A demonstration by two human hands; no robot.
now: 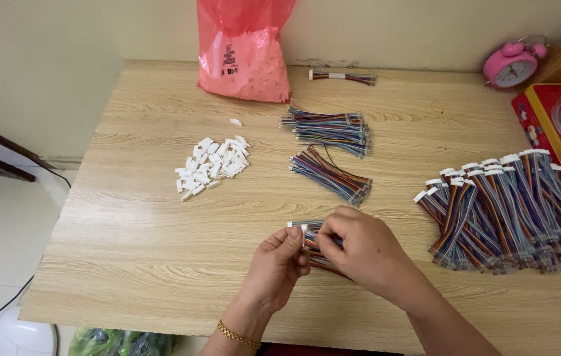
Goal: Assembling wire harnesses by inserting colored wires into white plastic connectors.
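Observation:
My left hand [276,267] and my right hand [359,250] meet near the table's front edge, both pinching a short multicoloured ribbon cable [313,247] with a small white connector [303,229] at its top end. A few more cables lie under my right hand. A heap of loose white connectors [213,165] lies to the upper left. Two bundles of bare coloured cables [330,126] [332,175] lie just beyond my hands.
A row of cables fitted with white connectors [501,207] fans out at the right. A red plastic bag of white parts [244,56] stands at the back. A pink alarm clock [511,66] and a red tin [551,125] sit at the far right. The wooden table [135,244] ends at left.

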